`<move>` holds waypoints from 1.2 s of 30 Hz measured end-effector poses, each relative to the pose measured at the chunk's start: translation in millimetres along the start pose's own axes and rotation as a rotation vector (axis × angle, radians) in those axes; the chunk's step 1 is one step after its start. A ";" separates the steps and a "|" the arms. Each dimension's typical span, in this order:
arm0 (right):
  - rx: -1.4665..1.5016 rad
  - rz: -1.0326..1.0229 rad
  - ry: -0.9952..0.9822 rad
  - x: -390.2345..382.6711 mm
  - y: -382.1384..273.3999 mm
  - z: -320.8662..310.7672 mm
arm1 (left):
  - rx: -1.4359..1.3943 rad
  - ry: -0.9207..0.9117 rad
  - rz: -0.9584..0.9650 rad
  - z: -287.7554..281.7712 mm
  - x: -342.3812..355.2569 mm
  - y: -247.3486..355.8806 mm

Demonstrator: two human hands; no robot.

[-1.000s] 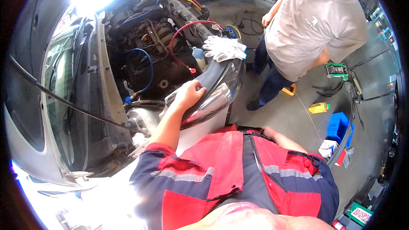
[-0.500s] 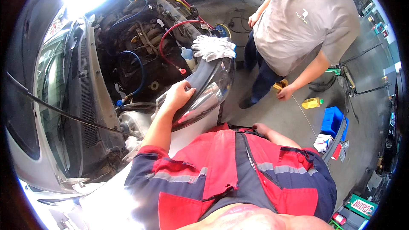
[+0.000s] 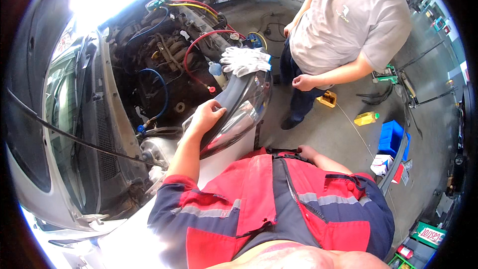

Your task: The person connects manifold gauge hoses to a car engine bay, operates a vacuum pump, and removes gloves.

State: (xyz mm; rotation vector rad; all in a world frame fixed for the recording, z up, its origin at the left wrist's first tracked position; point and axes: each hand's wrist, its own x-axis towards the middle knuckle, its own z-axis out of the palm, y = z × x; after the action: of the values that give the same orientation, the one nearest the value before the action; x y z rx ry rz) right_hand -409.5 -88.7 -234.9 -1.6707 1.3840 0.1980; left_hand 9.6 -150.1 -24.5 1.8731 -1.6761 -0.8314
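My left hand [image 3: 208, 116] rests on the black trim [image 3: 234, 93] along the inner edge of the car's headlight [image 3: 245, 112]. Its fingers are loosely bent and grip nothing. My right hand [image 3: 307, 153] hangs at my waist beside the dark belt of my red and navy work suit; its fingers are partly hidden. White work gloves [image 3: 246, 62] lie on the front end of the trim, beyond my left hand. Left of them, the open engine bay holds a red hose [image 3: 187, 59], a blue hose [image 3: 165, 89] and a bluish plastic bottle [image 3: 215, 68].
A person in a grey T-shirt [image 3: 348, 25] stands in front of the car. On the floor at right lie a yellow container [image 3: 327, 99], a yellow bottle [image 3: 366, 118], a blue bin [image 3: 390, 138] and a white box [image 3: 381, 164]. The raised hood's prop rod [image 3: 74, 139] crosses at left.
The co-worker's arm has moved up from beside the yellow container, with the hand now at waist height. The view has shifted slightly. My hands have stayed in place.
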 end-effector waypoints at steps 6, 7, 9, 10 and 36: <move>0.032 0.036 -0.027 -14.4 -19.1 -7.0 | 0.035 0.004 0.032 -0.5 1.3 0.2; 0.028 0.044 -0.036 -16.4 -21.7 -8.7 | 0.032 0.006 0.034 -0.9 0.5 -0.7; 0.017 0.012 -0.029 -11.9 -15.4 -6.0 | 0.049 -0.005 -0.002 -3.1 -1.9 -1.0; 0.011 -0.018 -0.026 -11.1 -12.7 -4.1 | 0.046 0.003 -0.004 -1.8 -1.3 -1.1; -0.609 -0.440 0.061 -87.7 -173.1 -122.8 | 0.064 -0.037 0.073 -2.5 2.2 -2.3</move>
State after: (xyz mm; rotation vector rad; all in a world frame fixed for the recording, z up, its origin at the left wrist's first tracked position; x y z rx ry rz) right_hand -345.7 -127.5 -17.7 -2.4584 1.0109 0.3372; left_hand 13.1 -152.0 -24.7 1.8369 -1.8023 -0.7966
